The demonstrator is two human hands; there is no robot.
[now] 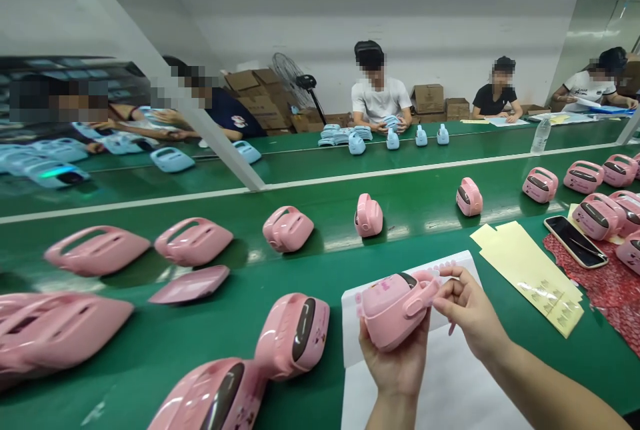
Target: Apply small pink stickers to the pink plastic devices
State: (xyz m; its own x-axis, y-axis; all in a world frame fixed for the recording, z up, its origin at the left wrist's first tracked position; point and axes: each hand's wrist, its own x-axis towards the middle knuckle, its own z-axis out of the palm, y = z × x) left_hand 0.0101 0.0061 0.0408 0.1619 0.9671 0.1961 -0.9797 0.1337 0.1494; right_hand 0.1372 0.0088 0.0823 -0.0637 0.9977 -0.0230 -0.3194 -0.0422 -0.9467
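Note:
A pink plastic device point(393, 317) with a handle and a dark window is tilted above a white paper sheet point(435, 383). My left hand point(400, 360) is wrapped round it from below. At the handle end, my right hand point(463, 303) has thumb and index finger pinched together, close to the handle; a small whitish piece seems to be between the fingertips, too small to name. Pink stickers show on the sheet behind the device. Just left of the sheet stands another pink device point(295, 337).
More pink devices point(287, 229) line the green belt point(330, 203) and the table's left side. Yellow sticker sheets point(530, 273), a phone point(575, 241) and red wrap lie right. A bottle point(541, 135) stands farther back; several people sit across with blue devices point(393, 139).

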